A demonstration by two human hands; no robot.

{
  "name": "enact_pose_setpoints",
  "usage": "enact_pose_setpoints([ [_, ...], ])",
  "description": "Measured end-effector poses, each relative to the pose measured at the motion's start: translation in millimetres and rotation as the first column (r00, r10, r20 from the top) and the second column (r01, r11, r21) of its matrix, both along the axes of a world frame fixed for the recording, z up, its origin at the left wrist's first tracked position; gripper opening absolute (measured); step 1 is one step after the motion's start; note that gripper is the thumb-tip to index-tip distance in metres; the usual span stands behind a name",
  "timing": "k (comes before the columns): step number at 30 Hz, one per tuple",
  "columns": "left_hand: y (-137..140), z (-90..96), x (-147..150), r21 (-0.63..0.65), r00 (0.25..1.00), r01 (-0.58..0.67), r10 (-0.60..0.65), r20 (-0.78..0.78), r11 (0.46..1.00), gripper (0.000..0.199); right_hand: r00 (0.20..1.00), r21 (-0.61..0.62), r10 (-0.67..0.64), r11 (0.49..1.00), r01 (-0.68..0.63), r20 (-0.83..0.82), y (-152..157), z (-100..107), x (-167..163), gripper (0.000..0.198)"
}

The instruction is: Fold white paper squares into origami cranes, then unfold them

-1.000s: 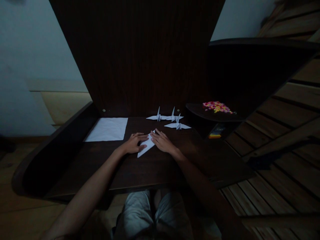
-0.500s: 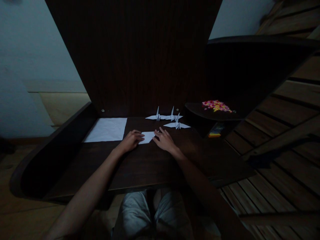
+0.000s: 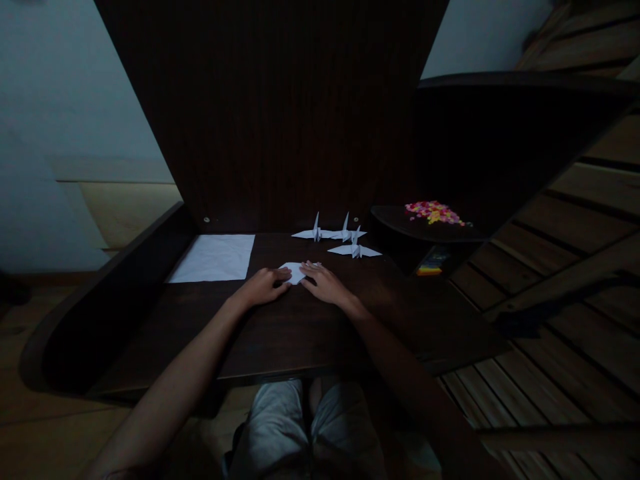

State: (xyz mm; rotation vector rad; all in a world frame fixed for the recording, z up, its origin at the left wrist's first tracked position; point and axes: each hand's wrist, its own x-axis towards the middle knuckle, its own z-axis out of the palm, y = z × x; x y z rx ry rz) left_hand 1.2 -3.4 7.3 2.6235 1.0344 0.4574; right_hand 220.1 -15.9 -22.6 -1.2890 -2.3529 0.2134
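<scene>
A small piece of folded white paper (image 3: 295,274) lies on the dark desk between my hands, its upper left corner slanted. At its left end, my left hand (image 3: 263,285) is closed on the edge, with bent fingers on top and the thumb low along the near side. My right hand (image 3: 325,282) holds the right end, its fingers over the paper and its thumb at the lower edge. Part of the paper is hidden under the fingers. Just beyond stand three white paper cranes, the nearest crane (image 3: 355,251) right of the paper.
A large white paper sheet (image 3: 215,258) lies flat at the left. On the right, a corner shelf (image 3: 395,223) bears a heap of small pink, red and yellow pieces (image 3: 434,213). A dark upright panel (image 3: 270,120) backs the desk; a raised side board (image 3: 107,300) bounds its left.
My hands have come closer together on the folded paper, the right one shifting left. The paper's visible outline has changed: its upper left corner now slants. The cranes and the sheet stay put.
</scene>
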Motion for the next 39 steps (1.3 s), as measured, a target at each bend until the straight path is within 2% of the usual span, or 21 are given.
enact_pose_setpoints([
  [4, -1, -0.7, 1, 0.0, 1.0, 0.009, -0.009, 0.007, 1.0, 0.046, 1.0, 0.035, -0.014, 0.999, 0.013, 0.012, -1, 3, 1, 0.038],
  [13, 0, -2.8, 1, 0.021, 1.0, 0.007, -0.007, -0.013, 1.0, 0.051, 1.0, 0.08, -0.028, 0.996, 0.027, 0.011, -2, 4, 0, 0.031],
  [20, -3, -0.8, 1, 0.028, 1.0, -0.024, 0.024, -0.011, 0.999, 0.048, 0.997, 0.094, -0.066, 0.993, 0.069, -0.037, -3, 5, 0, 0.026],
  [27, -4, -1.2, 3, 0.1, 1.0, -0.022, 0.024, -0.018, 0.995, 0.035, 0.995, 0.089, -0.075, 0.993, 0.08, -0.063, -5, 9, 1, 0.024],
  [34, -4, -0.6, 3, 0.066, 0.999, 0.032, -0.034, 0.035, 0.997, 0.032, 0.996, 0.097, -0.064, 0.993, 0.07, -0.058, -8, 12, 0, 0.024],
  [39, -4, -0.9, 3, 0.069, 0.999, 0.019, -0.021, 0.024, 0.997, 0.03, 0.997, 0.107, -0.059, 0.992, 0.065, -0.054, -8, 13, 0, 0.027],
])
